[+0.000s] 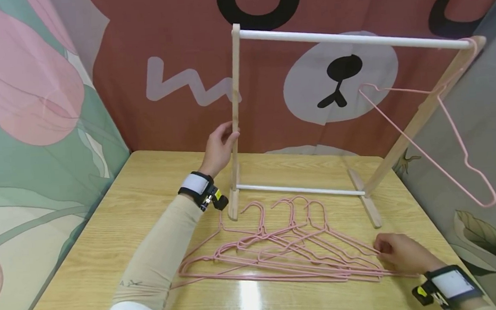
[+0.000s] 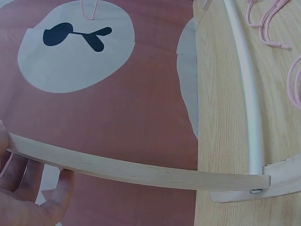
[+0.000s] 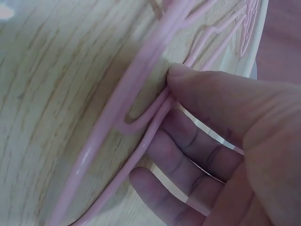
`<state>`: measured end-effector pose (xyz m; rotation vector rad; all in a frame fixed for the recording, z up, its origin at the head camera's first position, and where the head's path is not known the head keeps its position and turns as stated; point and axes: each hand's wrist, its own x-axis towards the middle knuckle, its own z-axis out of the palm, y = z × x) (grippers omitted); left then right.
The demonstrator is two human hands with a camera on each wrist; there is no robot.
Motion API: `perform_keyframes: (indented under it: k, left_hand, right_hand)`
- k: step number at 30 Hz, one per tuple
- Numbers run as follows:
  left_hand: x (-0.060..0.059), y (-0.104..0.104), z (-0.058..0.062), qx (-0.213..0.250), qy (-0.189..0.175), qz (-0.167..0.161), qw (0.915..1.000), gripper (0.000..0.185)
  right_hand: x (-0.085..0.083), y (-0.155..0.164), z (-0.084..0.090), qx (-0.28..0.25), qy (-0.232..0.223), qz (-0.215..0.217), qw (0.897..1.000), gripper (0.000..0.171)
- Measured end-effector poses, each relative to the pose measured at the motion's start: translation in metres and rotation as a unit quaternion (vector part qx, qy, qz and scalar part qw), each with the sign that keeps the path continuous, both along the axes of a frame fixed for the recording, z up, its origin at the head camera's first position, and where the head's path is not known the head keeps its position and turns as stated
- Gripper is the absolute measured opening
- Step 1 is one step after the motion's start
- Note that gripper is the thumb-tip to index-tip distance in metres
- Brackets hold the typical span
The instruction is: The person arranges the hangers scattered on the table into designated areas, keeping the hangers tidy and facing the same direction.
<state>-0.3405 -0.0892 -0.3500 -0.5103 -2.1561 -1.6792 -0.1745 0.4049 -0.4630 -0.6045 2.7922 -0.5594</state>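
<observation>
The right hand point(image 1: 401, 252) pinches the shoulder end of a pink wire hanger point(image 3: 141, 125) in the tangled pile point(image 1: 279, 252) on the wooden table point(image 1: 87, 250); which hanger it belongs to is hard to make out. The pile lies flat, long axes running left to right, hooks pointing toward the rack. The left hand point(image 1: 219, 147) curls around the rack's upright wooden post point(image 1: 235, 122), and one hanger point(image 1: 451, 138) hangs from the white rail point(image 1: 351, 37) at the right end.

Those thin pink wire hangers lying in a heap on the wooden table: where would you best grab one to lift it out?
Probably at the shoulder end of the pink wire hangers, coming from the right side, where the right hand already pinches a wire. There the ends fan apart at the heap's edge, while the hooks overlap and could snag.
</observation>
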Motion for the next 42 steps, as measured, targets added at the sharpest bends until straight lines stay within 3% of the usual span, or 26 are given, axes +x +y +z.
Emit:
perform_keyframes:
  k: [14,22,28,32,35,37,42]
  left_hand:
    - [0.0,0.001,0.001,0.003,-0.006,-0.002,1.0,0.036]
    - [-0.002,0.001,0.0,0.001,-0.002,-0.002,1.0,0.036]
    - [-0.001,0.0,0.0,-0.001,-0.002,-0.001,1.0,0.036]
    - [-0.001,0.0,0.0,0.001,0.001,-0.004,1.0,0.036]
    - [-0.002,0.0,-0.001,0.003,0.002,-0.005,1.0,0.037]
    - [-0.002,-0.001,0.0,0.002,0.0,-0.004,1.0,0.037]
    - [-0.001,-0.001,-0.002,-0.002,-0.006,-0.002,1.0,0.037]
  right_hand:
    - [0.004,0.0,0.001,-0.019,-0.004,0.008,1.0,0.017]
    - [0.005,0.001,0.011,-0.014,-0.014,-0.011,1.0,0.007]
    - [0.006,0.002,0.017,-0.052,-0.017,-0.024,0.998,0.012]
    - [0.006,0.008,0.021,-0.091,-0.025,0.001,0.996,0.011]
    - [0.004,0.014,0.023,-0.129,-0.058,0.032,0.989,0.011]
    - [0.002,0.018,0.024,-0.169,-0.105,0.044,0.979,0.012]
    - [0.003,0.025,0.028,-0.222,-0.207,0.027,0.953,0.017]
